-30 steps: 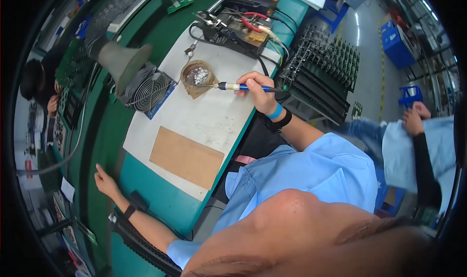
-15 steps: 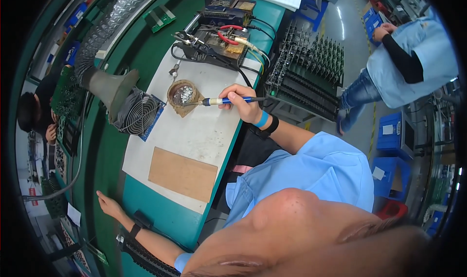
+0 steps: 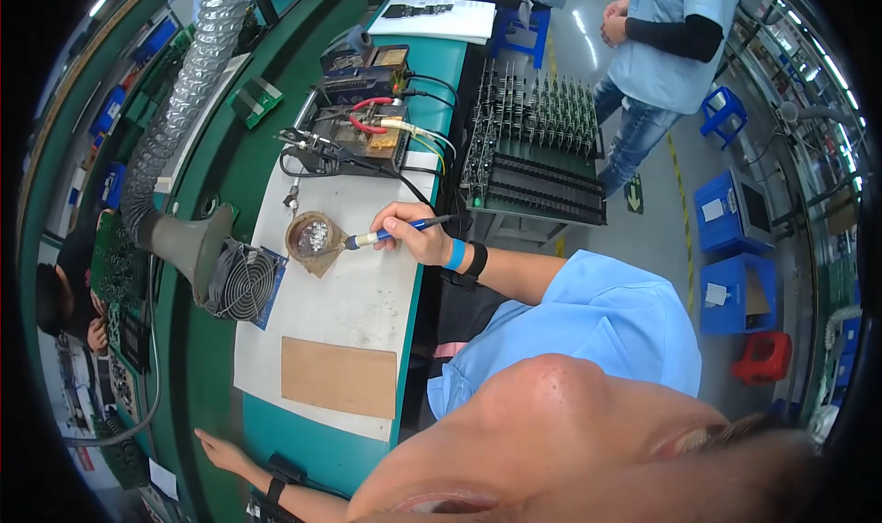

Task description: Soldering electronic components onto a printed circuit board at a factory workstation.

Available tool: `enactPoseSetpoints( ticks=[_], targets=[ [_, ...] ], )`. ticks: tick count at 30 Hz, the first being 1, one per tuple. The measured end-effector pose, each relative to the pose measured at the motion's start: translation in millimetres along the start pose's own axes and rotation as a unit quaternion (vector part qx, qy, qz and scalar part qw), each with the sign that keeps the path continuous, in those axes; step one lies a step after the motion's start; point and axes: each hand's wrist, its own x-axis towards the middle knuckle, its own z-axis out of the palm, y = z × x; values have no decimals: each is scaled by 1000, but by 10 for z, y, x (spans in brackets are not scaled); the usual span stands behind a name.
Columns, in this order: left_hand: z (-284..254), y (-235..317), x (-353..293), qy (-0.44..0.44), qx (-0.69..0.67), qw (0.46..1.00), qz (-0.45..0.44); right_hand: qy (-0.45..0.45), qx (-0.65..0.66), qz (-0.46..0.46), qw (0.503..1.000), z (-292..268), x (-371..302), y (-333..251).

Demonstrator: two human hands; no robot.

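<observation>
My right hand [image 3: 410,233] is closed around the blue handle of a soldering iron [image 3: 375,237]. The iron points left, its tip at the near right rim of a round brown pot [image 3: 296,249] that holds silvery bits of solder. Low on the left, my left hand [image 3: 223,451] reaches out over the green line surface with fingers stretched, and nothing shows in it. A brown rectangular board [image 3: 338,378] lies on the white sheet [image 3: 358,293] between my hands.
A blue-framed fan [image 3: 246,286] and a fume duct funnel [image 3: 188,247] stand left of the pot. Soldering stations [image 3: 354,137] with cables sit beyond it. A rack of circuit boards [image 3: 537,146] stands to the right, with a standing person [image 3: 657,54] behind it.
The whole view has shifted, so the bench sits further left and lower. My right hand still holds the soldering iron at the pot, and my left hand is still stretched out.
</observation>
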Motion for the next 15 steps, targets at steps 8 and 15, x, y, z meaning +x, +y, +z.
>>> enactPoseSetpoints(
  ticks=[8, 15],
  targets=[
    [-26, -38, -10, -2, 25, 1000, 14, -5, -23, -2, 1000, -6, 8, -17],
    [-57, -87, 80, -44, 110, 993, -27, -5, -21, -2, 1000, 5, 4, -4]
  ],
)
